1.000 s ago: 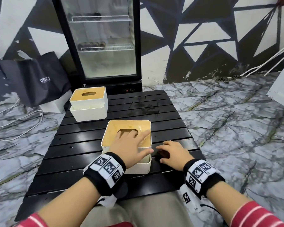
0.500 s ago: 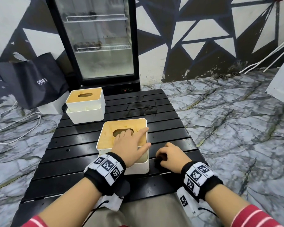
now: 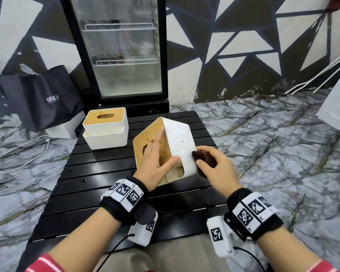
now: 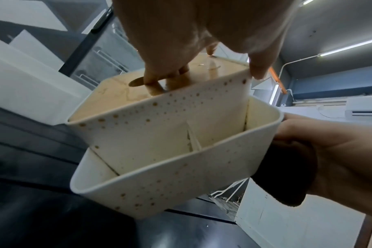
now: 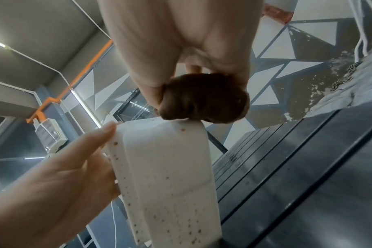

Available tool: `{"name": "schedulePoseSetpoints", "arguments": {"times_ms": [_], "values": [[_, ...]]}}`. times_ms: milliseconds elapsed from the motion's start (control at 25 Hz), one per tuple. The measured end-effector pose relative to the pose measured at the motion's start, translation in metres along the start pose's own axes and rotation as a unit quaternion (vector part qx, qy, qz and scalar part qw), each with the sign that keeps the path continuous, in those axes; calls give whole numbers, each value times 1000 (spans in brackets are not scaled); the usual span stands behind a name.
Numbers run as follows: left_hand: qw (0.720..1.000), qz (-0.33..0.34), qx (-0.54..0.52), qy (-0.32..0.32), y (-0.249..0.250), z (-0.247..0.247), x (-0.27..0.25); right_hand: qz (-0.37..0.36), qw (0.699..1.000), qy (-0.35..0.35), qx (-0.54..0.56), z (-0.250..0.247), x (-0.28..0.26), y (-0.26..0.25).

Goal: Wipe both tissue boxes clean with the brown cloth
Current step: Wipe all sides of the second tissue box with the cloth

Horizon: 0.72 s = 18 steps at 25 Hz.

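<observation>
The near tissue box (image 3: 180,142), white with a wooden lid and brown specks, is tipped up on its left side over the black slatted table (image 3: 98,177). My left hand (image 3: 157,161) grips it, fingers hooked into the lid slot (image 4: 157,83) and thumb on the rim. My right hand (image 3: 214,165) holds the bunched brown cloth (image 3: 203,157) against the box's speckled white side (image 5: 170,167). The cloth (image 5: 202,99) touches the box's upper edge in the right wrist view. The second tissue box (image 3: 106,130) stands upright at the table's far left.
A glass-door fridge (image 3: 122,55) stands behind the table. A black bag (image 3: 41,99) and white cables lie on the marble floor at the left. A white panel (image 3: 336,107) leans at the right edge.
The near box was flat on the table under my left hand. It is now lifted and tipped on its side. My right hand rose from the table with the cloth to the box's side.
</observation>
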<state>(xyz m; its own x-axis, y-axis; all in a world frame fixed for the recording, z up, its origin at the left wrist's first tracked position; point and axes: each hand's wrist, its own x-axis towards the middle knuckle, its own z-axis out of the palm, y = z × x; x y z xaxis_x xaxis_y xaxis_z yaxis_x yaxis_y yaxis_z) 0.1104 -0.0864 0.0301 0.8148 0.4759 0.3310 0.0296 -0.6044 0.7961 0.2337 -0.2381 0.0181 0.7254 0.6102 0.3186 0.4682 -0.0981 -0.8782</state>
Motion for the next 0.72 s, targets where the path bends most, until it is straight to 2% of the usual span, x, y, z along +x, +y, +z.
{"name": "schedulePoseSetpoints", "arguments": {"times_ms": [120,280,520,720], "values": [[999,-18,-29,10,2,2,-3,-35,999,6,-21,8,-6,-3],[997,-31,-76,-6,4,1,-1,-33,997,19,-71,17,-18,6],[990,-21,-137,-12,5,-3,-6,-150,981,48,-115,34,-25,0],[989,-38,-143,12,3,-10,-9,-134,984,65,-101,37,-18,1]]}}
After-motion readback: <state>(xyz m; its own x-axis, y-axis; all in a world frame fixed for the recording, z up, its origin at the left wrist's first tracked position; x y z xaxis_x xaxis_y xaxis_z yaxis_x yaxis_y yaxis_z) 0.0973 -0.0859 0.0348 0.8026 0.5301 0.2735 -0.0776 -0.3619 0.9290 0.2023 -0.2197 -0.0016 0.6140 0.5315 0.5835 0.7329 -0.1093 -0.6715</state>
